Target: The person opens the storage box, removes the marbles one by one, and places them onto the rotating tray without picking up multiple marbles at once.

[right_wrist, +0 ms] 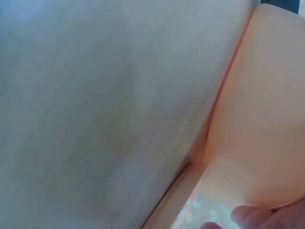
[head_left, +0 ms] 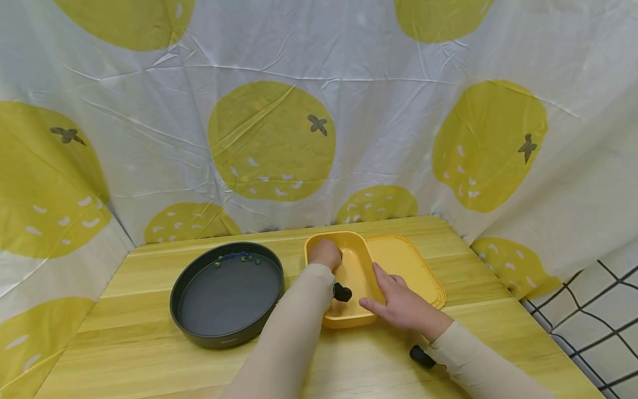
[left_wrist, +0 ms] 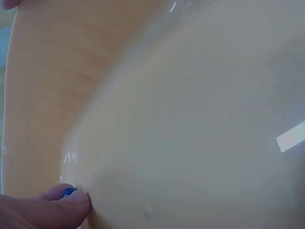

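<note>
A deep yellow plastic box (head_left: 356, 271) stands on the table. My left hand (head_left: 325, 254) reaches down inside it near the far left corner. Between thumb and finger it pinches a small blue marble (left_wrist: 69, 192), low by the box's wall. My right hand (head_left: 399, 302) holds the box's right side, its thumb over the rim and its fingers along the outer wall. In the right wrist view only some fingertips (right_wrist: 255, 217) show beside the box wall (right_wrist: 262, 119). Left of the box, a round dark grey pan (head_left: 229, 302) has several small green and blue marbles (head_left: 244, 256) near its far edge.
A flat yellow lid (head_left: 406, 266) lies directly right of the box. The wooden table (head_left: 119, 332) ends at a white curtain (head_left: 369, 133) with yellow fruit prints. A black wire grid (head_left: 588, 327) stands beyond the table's right edge.
</note>
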`<control>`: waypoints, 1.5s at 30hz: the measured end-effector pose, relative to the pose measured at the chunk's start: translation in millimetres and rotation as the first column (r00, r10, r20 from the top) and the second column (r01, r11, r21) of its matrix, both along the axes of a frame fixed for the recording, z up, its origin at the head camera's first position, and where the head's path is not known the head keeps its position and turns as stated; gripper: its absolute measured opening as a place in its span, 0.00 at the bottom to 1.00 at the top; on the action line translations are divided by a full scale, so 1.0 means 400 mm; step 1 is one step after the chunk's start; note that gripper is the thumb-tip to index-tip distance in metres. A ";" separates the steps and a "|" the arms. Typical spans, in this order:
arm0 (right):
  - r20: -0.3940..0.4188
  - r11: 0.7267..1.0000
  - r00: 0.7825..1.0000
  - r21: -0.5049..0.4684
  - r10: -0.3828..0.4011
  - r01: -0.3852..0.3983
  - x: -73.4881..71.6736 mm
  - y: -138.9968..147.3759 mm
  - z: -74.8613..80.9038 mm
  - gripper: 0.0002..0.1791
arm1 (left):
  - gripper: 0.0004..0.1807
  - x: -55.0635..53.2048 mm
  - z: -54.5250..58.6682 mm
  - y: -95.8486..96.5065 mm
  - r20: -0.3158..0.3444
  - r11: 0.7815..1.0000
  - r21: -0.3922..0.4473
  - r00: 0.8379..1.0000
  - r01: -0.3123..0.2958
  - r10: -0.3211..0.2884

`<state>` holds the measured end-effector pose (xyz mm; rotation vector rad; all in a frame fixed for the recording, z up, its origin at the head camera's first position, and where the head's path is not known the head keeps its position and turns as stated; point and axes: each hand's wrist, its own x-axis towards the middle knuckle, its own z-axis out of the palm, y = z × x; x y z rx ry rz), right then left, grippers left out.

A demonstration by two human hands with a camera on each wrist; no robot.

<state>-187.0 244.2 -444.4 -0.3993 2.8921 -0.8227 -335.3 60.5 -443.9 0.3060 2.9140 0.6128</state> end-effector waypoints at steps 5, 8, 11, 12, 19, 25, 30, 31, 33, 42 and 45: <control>0.002 1.000 1.000 -0.002 -0.001 0.001 0.001 -0.002 0.003 0.61 | 0.20 -0.002 -0.002 -0.001 0.020 1.000 0.001 1.000 0.011 -0.011; 0.002 1.000 1.000 0.001 -0.001 0.001 0.000 -0.003 0.003 0.61 | 0.21 -0.003 -0.002 -0.001 0.034 1.000 0.001 0.999 0.018 -0.018; 0.003 1.000 1.000 0.002 -0.001 0.001 0.001 -0.003 0.003 0.61 | 0.18 -0.003 -0.003 -0.001 0.037 1.000 0.016 0.999 0.022 -0.022; 0.005 1.000 1.000 0.003 -0.001 0.001 0.001 -0.003 0.003 0.61 | 0.16 -0.003 -0.003 -0.001 0.037 0.999 0.022 0.999 0.024 -0.025; 0.013 1.000 1.000 0.008 -0.009 0.009 0.003 -0.003 0.005 0.60 | 0.08 0.001 0.001 -0.004 0.052 0.997 0.070 0.998 0.042 -0.045; 0.010 1.000 1.000 0.011 -0.011 0.011 0.001 -0.005 0.005 0.58 | 0.08 0.000 0.002 -0.003 0.060 0.991 0.132 0.997 0.036 -0.044; 0.010 1.000 1.000 0.010 -0.009 0.009 0.002 -0.006 0.006 0.58 | 0.12 -0.004 -0.001 -0.001 0.064 0.979 0.203 0.997 0.029 -0.043; 0.010 1.000 1.000 0.010 -0.009 0.009 0.002 -0.007 0.007 0.58 | 0.13 -0.004 0.000 0.000 0.068 0.976 0.218 0.997 0.027 -0.043; 0.013 1.000 1.000 0.012 -0.007 0.007 0.002 -0.007 0.006 0.58 | 0.14 -0.005 0.004 0.002 0.081 0.971 0.239 0.996 0.024 -0.045; -0.004 1.000 1.000 0.021 -0.004 0.004 -0.001 -0.007 0.003 0.58 | 0.14 -0.013 0.021 -0.004 0.130 0.931 0.365 0.991 -0.019 -0.031; -0.006 1.000 1.000 0.022 -0.003 0.003 -0.001 -0.005 0.002 0.58 | 0.15 -0.014 0.032 -0.014 0.126 0.920 0.391 0.991 -0.013 -0.040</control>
